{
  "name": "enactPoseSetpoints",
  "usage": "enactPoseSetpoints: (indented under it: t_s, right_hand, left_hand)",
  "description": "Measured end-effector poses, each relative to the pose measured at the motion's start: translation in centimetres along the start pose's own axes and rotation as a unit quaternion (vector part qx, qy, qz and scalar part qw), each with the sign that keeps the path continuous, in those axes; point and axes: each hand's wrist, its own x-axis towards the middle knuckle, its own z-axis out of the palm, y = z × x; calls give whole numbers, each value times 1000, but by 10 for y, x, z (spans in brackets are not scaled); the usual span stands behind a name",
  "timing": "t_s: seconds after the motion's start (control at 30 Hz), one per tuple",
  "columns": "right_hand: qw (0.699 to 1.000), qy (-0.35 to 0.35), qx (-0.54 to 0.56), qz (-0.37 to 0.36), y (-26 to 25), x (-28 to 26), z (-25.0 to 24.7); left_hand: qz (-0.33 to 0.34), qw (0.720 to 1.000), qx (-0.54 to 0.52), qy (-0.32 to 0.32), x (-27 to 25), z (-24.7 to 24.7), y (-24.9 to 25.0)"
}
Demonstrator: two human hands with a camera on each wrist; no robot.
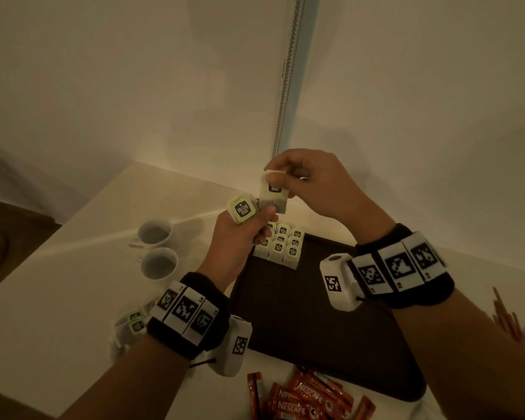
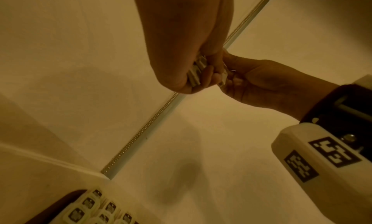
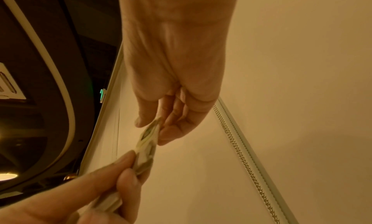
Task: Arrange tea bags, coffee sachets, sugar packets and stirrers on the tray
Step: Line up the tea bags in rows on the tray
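- Two white cups [image 1: 157, 248] stand on the tabletop [image 1: 58, 298] left of the tray; a dropped tea bag could land in one, since both hands work in the air near them, up by the tray's far left corner.
- Loose tea bags [image 1: 134, 321] lie on the tabletop under the left wrist; a low forearm sweep could scatter them.
- Left hand [image 1: 240, 234] is raised, fingers curled, thumb on top, pinching a small stack of tea bags [image 1: 243, 209] with the green tag facing up. Judgement: the grip is only on the edge, so the stack could fan out or slip when one bag is pulled off.
- One tea bag [image 1: 274, 194] is pinched at its top by the right hand [image 1: 309, 183], thumb and forefinger closed on it, its lower edge touching the left thumb. Risk: paper or string snags on the stack and drags a second bag along.
- Right wrist view shows the bags edge-on between both hands, packed tight; cannot tell how many.
- Placed tea bags [image 1: 281, 244] sit in neat rows at the far left corner of the dark tray [image 1: 315, 328]; a careless set-down could knock the rows crooked.
- Nescafe coffee sachets [image 1: 303, 398] lie off the tray at its near edge, and stirrers [image 1: 509, 319] on the tabletop at right, none placed yet.
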Motion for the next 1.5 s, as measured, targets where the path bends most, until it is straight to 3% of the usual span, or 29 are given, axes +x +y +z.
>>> enactPoseSetpoints:
  t_s: [0.1,0.27,0.47,0.57,0.7,0.83,0.97,1.13,1.5]
  right_hand:
    - [1000,6,3,5,0,1,-4]
    - [1000,0,-13,6,0,1,-4]
    - [999,36,18,25,20,-6,-2]
    - [996,-14,-28,87,55,-19,16]
    - [976,-77,-57,196,115,-41,57]
    - [947,-120,-17,297,150,-54,93]
    - [956,-85,-43,278,177,-48,118]
    - [955,-20,-74,288,196,-29,131]
    - [948,-34,-137,286,206,-10,139]
  left_hand:
    - [-15,1000,-25,0,-2,-1,-2]
    - [-29,999,21,-27,-3,0,-6]
    - [-74,997,-5,9,1,-22,-11]
    - [-108,992,-13,58,6,-45,-12]
    - [-146,988,-2,51,13,-62,-10]
    - [-178,982,0,59,19,-65,-13]
    - [-208,975,-33,69,21,-67,-13]
    - [-196,977,-49,65,23,-73,-16]
    - [-186,980,-19,73,31,-75,-23]
